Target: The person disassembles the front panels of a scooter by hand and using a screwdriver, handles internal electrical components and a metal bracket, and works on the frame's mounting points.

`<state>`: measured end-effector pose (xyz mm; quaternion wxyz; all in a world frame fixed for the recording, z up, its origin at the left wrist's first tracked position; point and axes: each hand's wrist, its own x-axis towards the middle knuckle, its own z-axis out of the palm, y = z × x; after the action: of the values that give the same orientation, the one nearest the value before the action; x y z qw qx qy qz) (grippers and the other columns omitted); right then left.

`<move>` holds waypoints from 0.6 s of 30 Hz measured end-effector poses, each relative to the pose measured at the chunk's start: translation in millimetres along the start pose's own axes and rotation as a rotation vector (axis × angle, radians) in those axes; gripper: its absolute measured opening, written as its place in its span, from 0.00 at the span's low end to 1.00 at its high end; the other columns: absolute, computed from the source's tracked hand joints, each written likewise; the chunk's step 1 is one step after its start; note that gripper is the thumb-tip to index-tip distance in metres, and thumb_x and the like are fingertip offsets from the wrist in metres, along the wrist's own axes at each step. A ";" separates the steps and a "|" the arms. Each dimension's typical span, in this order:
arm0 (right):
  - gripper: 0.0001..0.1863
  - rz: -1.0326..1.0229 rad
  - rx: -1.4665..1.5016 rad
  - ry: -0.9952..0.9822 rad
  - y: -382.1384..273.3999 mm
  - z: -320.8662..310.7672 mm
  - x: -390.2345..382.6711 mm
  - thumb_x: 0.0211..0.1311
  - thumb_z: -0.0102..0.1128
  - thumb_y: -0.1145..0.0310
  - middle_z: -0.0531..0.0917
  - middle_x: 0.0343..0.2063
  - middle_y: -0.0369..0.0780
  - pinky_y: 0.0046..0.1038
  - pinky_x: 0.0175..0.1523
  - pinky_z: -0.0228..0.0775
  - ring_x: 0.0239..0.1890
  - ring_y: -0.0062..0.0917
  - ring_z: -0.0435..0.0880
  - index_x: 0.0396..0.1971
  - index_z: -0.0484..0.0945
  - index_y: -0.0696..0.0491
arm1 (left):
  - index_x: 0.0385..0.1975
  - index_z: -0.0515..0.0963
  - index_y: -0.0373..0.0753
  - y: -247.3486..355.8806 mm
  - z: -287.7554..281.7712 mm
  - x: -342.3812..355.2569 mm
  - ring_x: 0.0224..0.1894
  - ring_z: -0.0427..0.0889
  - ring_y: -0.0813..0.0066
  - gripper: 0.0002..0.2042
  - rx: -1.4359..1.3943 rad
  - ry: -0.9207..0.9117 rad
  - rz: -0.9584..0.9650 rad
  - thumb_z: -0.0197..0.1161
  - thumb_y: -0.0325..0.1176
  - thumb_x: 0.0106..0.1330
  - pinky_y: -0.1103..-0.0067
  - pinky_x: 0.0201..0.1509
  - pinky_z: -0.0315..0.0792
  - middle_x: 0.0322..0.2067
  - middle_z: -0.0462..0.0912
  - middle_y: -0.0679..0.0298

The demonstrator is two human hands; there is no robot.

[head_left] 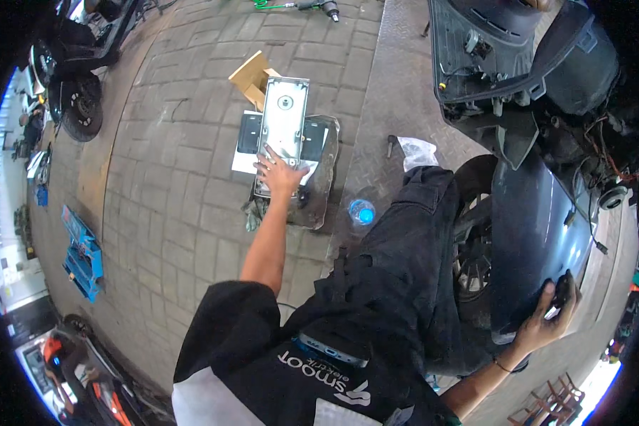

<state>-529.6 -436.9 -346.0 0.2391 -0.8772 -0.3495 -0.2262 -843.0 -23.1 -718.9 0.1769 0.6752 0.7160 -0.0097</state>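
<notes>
My left hand (pixel 280 176) lies with fingers spread on the near end of a shiny rectangular metal case (pixel 285 121), which has a round emblem on its face. Under the case are a black plastic piece (pixel 249 133), white sheets and a crumpled clear plastic bag (pixel 328 188). At the right, my right hand (pixel 543 326) is closed around a small black object (pixel 564 290), whose kind I cannot make out. That hand is beside the lower end of a glossy dark blue-grey fender (pixel 529 234) on a partly stripped scooter.
An opened cardboard box (pixel 250 77) stands behind the case. A bottle with a blue cap (pixel 362 211) and a white plastic bag (pixel 417 153) are by my legs. A blue toolbox (pixel 83 253) sits at left; parked scooters line that side. Loose wires (pixel 603 153) hang from the scooter.
</notes>
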 end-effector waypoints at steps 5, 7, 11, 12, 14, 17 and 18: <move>0.20 0.001 0.007 0.006 -7.5 1.4 -2.3 0.67 0.68 0.68 0.84 0.48 0.43 0.33 0.59 0.72 0.52 0.32 0.81 0.55 0.82 0.61 | 0.80 0.31 0.47 -13.2 9.2 5.7 0.73 0.53 0.24 0.73 0.134 0.040 0.030 0.84 0.50 0.40 0.39 0.73 0.51 0.73 0.43 0.25; 0.19 0.014 0.048 0.007 -11.3 3.2 -5.2 0.68 0.67 0.69 0.84 0.48 0.43 0.32 0.59 0.70 0.51 0.30 0.80 0.56 0.81 0.61 | 0.80 0.33 0.47 -13.2 1.3 6.2 0.73 0.53 0.25 0.72 0.111 0.041 0.023 0.83 0.49 0.40 0.39 0.73 0.51 0.72 0.45 0.25; 0.20 0.055 0.002 0.028 -21.1 4.5 -6.2 0.66 0.70 0.68 0.84 0.48 0.44 0.33 0.58 0.73 0.51 0.32 0.82 0.55 0.83 0.60 | 0.79 0.40 0.48 2.2 -20.9 4.2 0.72 0.57 0.26 0.68 0.057 0.095 0.105 0.82 0.50 0.38 0.40 0.73 0.53 0.70 0.52 0.25; 0.20 0.054 -0.056 0.031 -17.9 -0.1 -6.3 0.64 0.71 0.68 0.85 0.47 0.44 0.34 0.57 0.75 0.51 0.34 0.83 0.53 0.83 0.61 | 0.78 0.44 0.47 11.5 -18.6 2.6 0.72 0.58 0.30 0.67 0.075 0.082 0.109 0.83 0.48 0.37 0.40 0.73 0.52 0.69 0.54 0.26; 0.20 0.163 0.056 0.100 -23.1 2.3 -3.1 0.60 0.75 0.68 0.86 0.47 0.44 0.34 0.55 0.77 0.49 0.33 0.85 0.52 0.85 0.58 | 0.77 0.51 0.43 2.1 4.1 12.4 0.74 0.54 0.32 0.64 -0.021 0.053 0.188 0.83 0.51 0.37 0.40 0.74 0.50 0.70 0.53 0.28; 0.20 0.111 0.050 0.089 -28.0 -6.4 7.6 0.54 0.77 0.70 0.87 0.45 0.46 0.32 0.52 0.78 0.47 0.35 0.87 0.48 0.87 0.57 | 0.70 0.66 0.35 -50.1 54.1 43.0 0.70 0.61 0.39 0.52 0.276 -0.109 0.194 0.73 0.64 0.47 0.44 0.69 0.58 0.71 0.60 0.37; 0.18 0.153 0.003 0.126 -12.3 -34.9 -0.8 0.53 0.76 0.72 0.86 0.42 0.45 0.30 0.49 0.78 0.42 0.34 0.87 0.46 0.87 0.57 | 0.67 0.71 0.36 -8.1 59.6 23.0 0.65 0.70 0.43 0.48 0.369 -0.189 0.291 0.68 0.67 0.52 0.47 0.62 0.67 0.68 0.66 0.41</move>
<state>-547.0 -449.5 -315.9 0.2785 -0.8851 -0.2659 -0.2614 -837.1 -16.7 -782.7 0.1165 0.7880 0.5778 -0.1779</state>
